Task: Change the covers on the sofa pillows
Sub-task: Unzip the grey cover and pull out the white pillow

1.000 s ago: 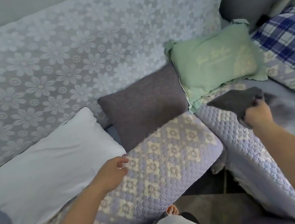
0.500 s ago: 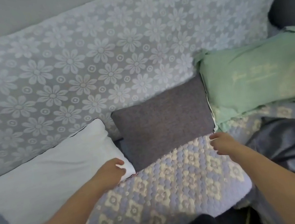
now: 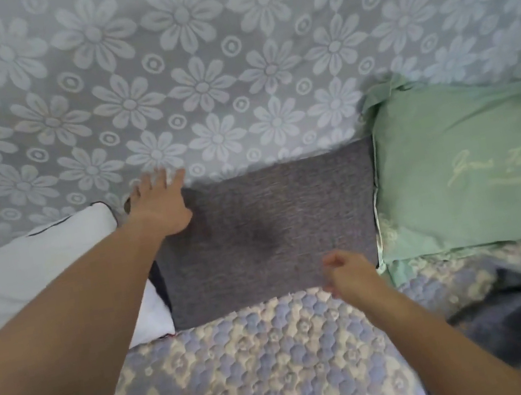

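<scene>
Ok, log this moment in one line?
stage: reaching for grey pillow | left hand: open, at its top-left corner | right hand: loosely curled at lower edge, empty | white pillow, green pillow: untouched

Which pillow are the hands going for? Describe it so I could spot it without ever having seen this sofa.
Find the sofa back draped in a pale daisy-patterned throw; three pillows lean along its foot. The one you want is the grey pillow in the middle, between a white pillow and a green pillow. It alone is dark, plain and woven-looking, and the left hand reaches to its upper corner.
</scene>
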The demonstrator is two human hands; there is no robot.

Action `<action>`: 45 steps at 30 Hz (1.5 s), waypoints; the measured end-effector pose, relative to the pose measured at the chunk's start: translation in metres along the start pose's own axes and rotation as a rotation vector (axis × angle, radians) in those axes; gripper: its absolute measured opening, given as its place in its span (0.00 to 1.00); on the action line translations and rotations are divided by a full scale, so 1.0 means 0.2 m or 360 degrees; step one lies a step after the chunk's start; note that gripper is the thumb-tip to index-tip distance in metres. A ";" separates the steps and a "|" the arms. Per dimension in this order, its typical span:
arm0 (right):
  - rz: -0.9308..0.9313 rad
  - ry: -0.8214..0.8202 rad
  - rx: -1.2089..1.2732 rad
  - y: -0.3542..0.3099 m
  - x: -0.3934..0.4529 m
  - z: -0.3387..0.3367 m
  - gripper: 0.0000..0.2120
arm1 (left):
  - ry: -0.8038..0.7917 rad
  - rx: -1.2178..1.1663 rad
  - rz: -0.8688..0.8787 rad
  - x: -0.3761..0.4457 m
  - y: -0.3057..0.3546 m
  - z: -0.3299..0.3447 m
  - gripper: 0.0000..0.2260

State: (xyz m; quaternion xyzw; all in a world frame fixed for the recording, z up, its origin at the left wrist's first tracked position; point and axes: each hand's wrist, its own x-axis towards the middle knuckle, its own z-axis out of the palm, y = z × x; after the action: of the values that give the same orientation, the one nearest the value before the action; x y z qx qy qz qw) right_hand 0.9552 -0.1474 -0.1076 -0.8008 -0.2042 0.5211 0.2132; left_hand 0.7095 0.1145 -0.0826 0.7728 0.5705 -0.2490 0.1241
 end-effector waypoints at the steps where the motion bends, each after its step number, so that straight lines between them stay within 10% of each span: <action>1: 0.0023 -0.0060 0.0015 0.04 -0.01 0.03 0.07 | -0.0085 0.0061 0.0041 0.03 0.00 0.00 0.39; 9: 0.0343 0.0042 0.0640 0.21 -0.25 0.10 0.09 | 0.0219 0.0177 0.0410 -0.65 0.17 0.37 0.19; 16: 0.0474 0.0937 0.0937 0.29 -0.60 0.18 0.30 | -0.0214 0.0325 0.1028 -1.38 0.00 0.91 0.14; 21: 0.0454 0.1207 0.0109 0.48 -0.91 0.37 0.09 | -0.0847 0.0069 0.0983 -1.59 -0.24 1.14 0.11; 24: -0.0022 0.1306 -0.0394 0.58 -0.93 0.47 0.01 | -0.1111 -0.0309 0.0660 -1.64 -0.42 1.30 0.08; 28: -0.0141 0.0697 -0.0677 0.52 -0.65 0.45 0.02 | -0.0682 -0.1396 -0.0463 -1.51 -0.53 1.45 0.13; 32: -0.0055 0.0262 -0.1262 0.49 -0.10 0.43 0.22 | -0.0696 -0.1771 -0.0972 -1.20 -0.60 1.63 0.36; 36: -0.0309 0.0043 -0.1784 0.48 0.14 0.61 0.26 | -0.0536 -0.2347 -0.1539 -0.91 -0.62 1.66 0.30; 45: -0.0622 -0.0482 -0.1943 0.33 0.12 1.33 0.27 | 0.0432 -0.3356 -0.1649 -0.39 -1.26 1.50 0.08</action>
State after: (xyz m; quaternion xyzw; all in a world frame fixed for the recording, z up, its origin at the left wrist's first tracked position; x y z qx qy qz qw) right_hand 0.7257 -0.1548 -0.2586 -0.6439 -0.6324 0.3703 -0.2198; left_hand 0.3803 -0.0124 -0.2722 -0.0147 0.7481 0.4081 0.5231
